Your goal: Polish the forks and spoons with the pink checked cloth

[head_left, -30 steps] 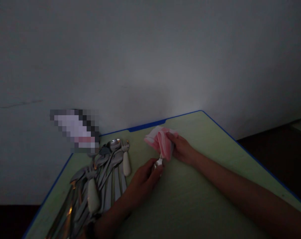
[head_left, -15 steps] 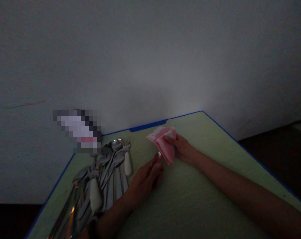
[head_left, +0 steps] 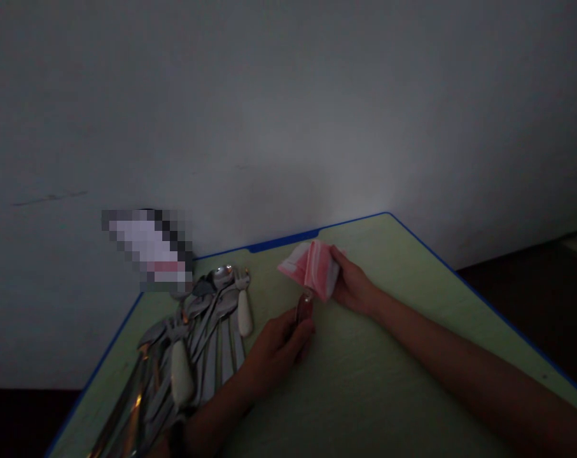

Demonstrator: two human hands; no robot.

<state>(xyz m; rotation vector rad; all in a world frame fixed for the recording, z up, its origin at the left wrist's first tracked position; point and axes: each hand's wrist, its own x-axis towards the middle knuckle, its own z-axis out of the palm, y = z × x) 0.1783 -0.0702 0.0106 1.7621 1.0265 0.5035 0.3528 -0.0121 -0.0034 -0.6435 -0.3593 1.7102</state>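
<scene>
On the blue-edged green table (head_left: 403, 267) lie spoons (head_left: 227, 301) and, seemingly, forks (head_left: 244, 309).

Pink-white cloth (head_left: 322, 270) against shiny utensil (head_left: 305, 308)

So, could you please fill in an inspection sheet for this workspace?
Surface: green tabletop with a blue edge.
Job's things: shiny utensil, its far end hidden at the pink-and-white cloth.
Clutter: cutlery pile on the left, spoons and forks overlapping; pixelated object beyond it, unidentifiable.
Hands: left hand grips the shiny utensil; right hand holds the pink-and-white cloth.
Cables: nothing seen.
Surroundings: grey wall behind; dim light.
</scene>
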